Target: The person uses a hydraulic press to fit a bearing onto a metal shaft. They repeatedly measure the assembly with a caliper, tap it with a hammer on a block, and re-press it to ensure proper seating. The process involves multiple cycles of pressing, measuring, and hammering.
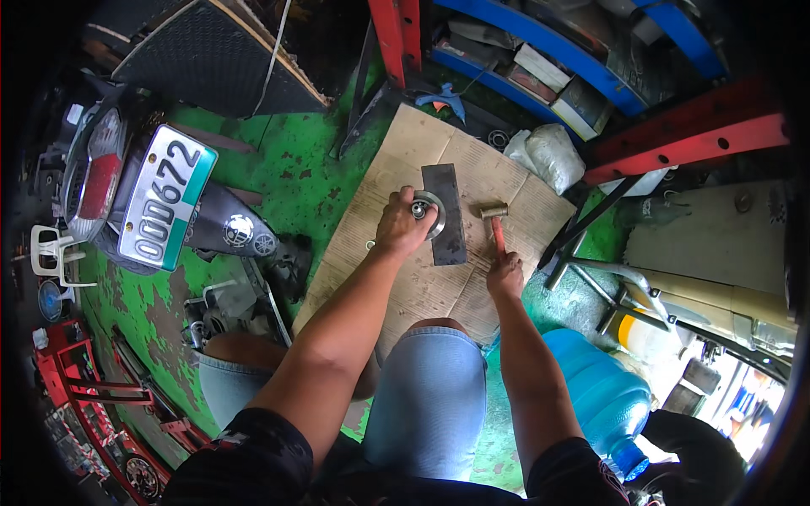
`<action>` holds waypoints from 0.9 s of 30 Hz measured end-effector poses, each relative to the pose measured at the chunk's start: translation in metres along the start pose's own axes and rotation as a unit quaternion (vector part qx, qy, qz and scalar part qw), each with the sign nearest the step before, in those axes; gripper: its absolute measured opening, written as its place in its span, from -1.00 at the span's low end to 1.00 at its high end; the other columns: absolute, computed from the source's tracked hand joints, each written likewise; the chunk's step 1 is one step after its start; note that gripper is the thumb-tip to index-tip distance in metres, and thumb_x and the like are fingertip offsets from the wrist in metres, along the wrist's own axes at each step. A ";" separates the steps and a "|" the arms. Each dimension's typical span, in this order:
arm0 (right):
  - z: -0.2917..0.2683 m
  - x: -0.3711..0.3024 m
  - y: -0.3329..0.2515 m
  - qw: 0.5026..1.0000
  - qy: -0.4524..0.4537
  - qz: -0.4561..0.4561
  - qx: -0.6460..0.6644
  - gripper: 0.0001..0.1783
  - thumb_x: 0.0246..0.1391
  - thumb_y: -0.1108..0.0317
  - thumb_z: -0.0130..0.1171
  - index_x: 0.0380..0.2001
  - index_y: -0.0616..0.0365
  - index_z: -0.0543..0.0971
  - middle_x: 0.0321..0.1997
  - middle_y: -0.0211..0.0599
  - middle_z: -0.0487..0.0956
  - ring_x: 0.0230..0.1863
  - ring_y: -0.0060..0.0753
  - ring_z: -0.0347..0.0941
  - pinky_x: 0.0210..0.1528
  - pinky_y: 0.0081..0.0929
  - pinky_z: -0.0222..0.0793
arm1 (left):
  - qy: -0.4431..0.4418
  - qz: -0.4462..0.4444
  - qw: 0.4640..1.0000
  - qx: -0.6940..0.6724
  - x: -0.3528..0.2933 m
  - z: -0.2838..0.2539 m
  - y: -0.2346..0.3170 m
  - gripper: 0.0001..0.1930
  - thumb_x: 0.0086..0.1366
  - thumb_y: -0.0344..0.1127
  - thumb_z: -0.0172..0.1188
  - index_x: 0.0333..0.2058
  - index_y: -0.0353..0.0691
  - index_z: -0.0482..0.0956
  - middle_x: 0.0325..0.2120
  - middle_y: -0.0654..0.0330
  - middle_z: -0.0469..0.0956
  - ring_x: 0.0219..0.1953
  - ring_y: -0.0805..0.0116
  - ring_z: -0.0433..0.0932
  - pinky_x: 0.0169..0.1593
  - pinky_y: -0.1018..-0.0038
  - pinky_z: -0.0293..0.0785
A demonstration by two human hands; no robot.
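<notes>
With its fingers wrapped round the rim, my left hand (398, 224) grips a round metal part (433, 221) that has a shaft end at its centre. This part rests at the left edge of a dark flat metal plate (447, 202). The plate lies on a sheet of cardboard (498, 287). To the right, my right hand (505, 275) is closed round the orange handle of a hammer (499, 231). The hammer's brass-coloured head points away from me, beside the plate and apart from it. Whether the head touches the cardboard I cannot tell.
A motorcycle's rear with a licence plate (165, 198) stands at left. A red steel post (683, 139) and blue shelving (540, 42) rise at the far right. Stuffed plastic bags (553, 156) lie by the cardboard. A blue water jug (595, 388) lies near my right arm.
</notes>
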State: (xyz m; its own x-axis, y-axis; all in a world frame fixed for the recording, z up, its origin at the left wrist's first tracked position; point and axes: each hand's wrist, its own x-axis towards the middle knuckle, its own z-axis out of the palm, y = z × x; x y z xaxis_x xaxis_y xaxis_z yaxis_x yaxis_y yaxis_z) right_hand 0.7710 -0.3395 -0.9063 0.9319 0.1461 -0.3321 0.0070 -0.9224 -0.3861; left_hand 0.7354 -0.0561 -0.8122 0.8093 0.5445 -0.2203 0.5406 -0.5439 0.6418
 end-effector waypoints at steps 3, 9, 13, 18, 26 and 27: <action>-0.011 0.003 -0.009 0.994 0.009 0.002 0.112 -0.47 0.32 -0.12 0.17 -0.09 0.20 0.48 -0.43 -0.13 0.54 -0.33 0.05 0.51 -0.17 -0.05 0.46 | -0.019 -0.020 0.999 -0.016 -0.002 -0.006 0.011 -0.40 0.30 0.09 0.26 0.13 -0.18 0.35 0.02 -0.21 0.44 0.07 -0.30 0.52 0.13 -0.04 0.51; -0.210 -0.031 -0.172 0.843 -0.001 -0.170 0.510 -0.41 0.44 -0.27 -0.07 -0.37 0.04 0.45 -0.65 -0.50 0.34 -0.72 -0.59 0.22 -0.68 -0.55 0.12 | -0.023 -0.043 0.999 -0.004 -0.007 -0.012 0.005 -0.38 0.30 0.12 0.25 0.13 -0.18 0.35 0.01 -0.20 0.45 0.07 -0.27 0.53 0.12 -0.04 0.52; -0.321 -0.060 -0.222 0.611 -0.005 -0.366 0.702 -0.26 0.31 -0.52 -0.15 -0.31 0.02 0.39 -0.62 -0.37 0.33 -0.66 -0.40 0.26 -0.59 -0.32 0.26 | -0.004 -0.027 1.000 -0.008 -0.007 -0.004 0.000 -0.37 0.28 0.13 0.26 0.12 -0.20 0.36 0.01 -0.16 0.46 0.08 -0.26 0.52 0.12 -0.03 0.53; -0.164 -0.047 -0.132 0.845 -0.018 -0.179 0.504 -0.26 0.35 -0.49 -0.22 -0.46 -0.02 0.36 -0.66 -0.45 0.28 -0.71 -0.38 0.26 -0.63 -0.33 0.28 | -0.010 0.006 1.000 0.019 -0.007 -0.002 -0.001 -0.32 0.25 0.15 0.27 0.15 -0.23 0.38 0.04 -0.16 0.46 0.10 -0.23 0.52 0.15 -0.03 0.52; -0.067 -0.017 -0.058 0.947 -0.076 0.053 0.306 -0.26 0.43 -0.34 -0.17 -0.41 0.17 0.49 -0.64 -0.14 0.45 -0.56 -0.13 0.48 -0.47 -0.16 0.40 | -0.042 -0.034 0.997 0.052 -0.001 -0.028 0.002 -0.31 0.23 0.14 0.25 0.15 -0.29 0.42 0.07 -0.14 0.48 0.12 -0.19 0.51 0.20 0.05 0.47; -0.060 -0.007 -0.047 0.980 -0.022 0.040 0.191 -0.25 0.44 -0.32 -0.18 -0.35 0.24 0.52 -0.59 0.02 0.52 -0.47 0.10 0.56 -0.36 -0.01 0.48 | -0.030 -0.019 0.999 0.034 0.003 -0.028 -0.008 -0.31 0.23 0.13 0.26 0.15 -0.28 0.42 0.07 -0.14 0.48 0.12 -0.20 0.52 0.20 0.05 0.47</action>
State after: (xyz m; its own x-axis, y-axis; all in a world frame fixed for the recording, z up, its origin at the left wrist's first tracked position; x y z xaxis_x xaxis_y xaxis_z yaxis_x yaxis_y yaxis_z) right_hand 0.7858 -0.3184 -0.8344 0.9071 0.1028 -0.4083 -0.2095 -0.7309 -0.6495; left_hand 0.7273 -0.0321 -0.7976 0.7987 0.5278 -0.2889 0.5844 -0.5663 0.5812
